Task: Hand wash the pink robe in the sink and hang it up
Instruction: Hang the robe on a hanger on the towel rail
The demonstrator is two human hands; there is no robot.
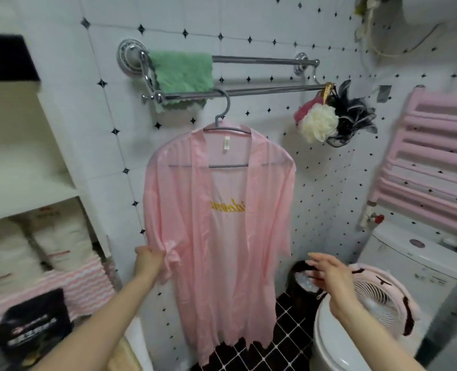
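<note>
Robe (pixel 216 223) is up on a grey hanger (pixel 223 124), hooked over the near rail of the chrome towel rack (pixel 262 91), so from my end the hanging step looks basically done. Left hand (pixel 149 259) has a pinch of the left sleeve bunched in curled fingers. Right hand (pixel 329 271) is spread wide with nothing in it, hovering just right of the robe and not touching it.

What worries me: that sleeve grip. A tug down or to the left could drag the thin fabric off the hanger's shoulder, or swing the hook along the rail toward the green towel (pixel 181 73). If it slips, the hem lands on the dark tiled floor (pixel 288 330) or in the bin (pixel 299 274) beside the toilet (pixel 331 338), and then it's another wash. The open front isn't tied as far as I can see, so nothing but the shoulders keeps it on.

Stuff I can't make out: no sink anywhere in view. Can't tell if the fabric is wet or dry. The yellow lettering shows through backwards and smeared, so it's unreadable. Left fingertips are buried in the cloth, and how far round the rail the hook reaches isn't clear.
</note>
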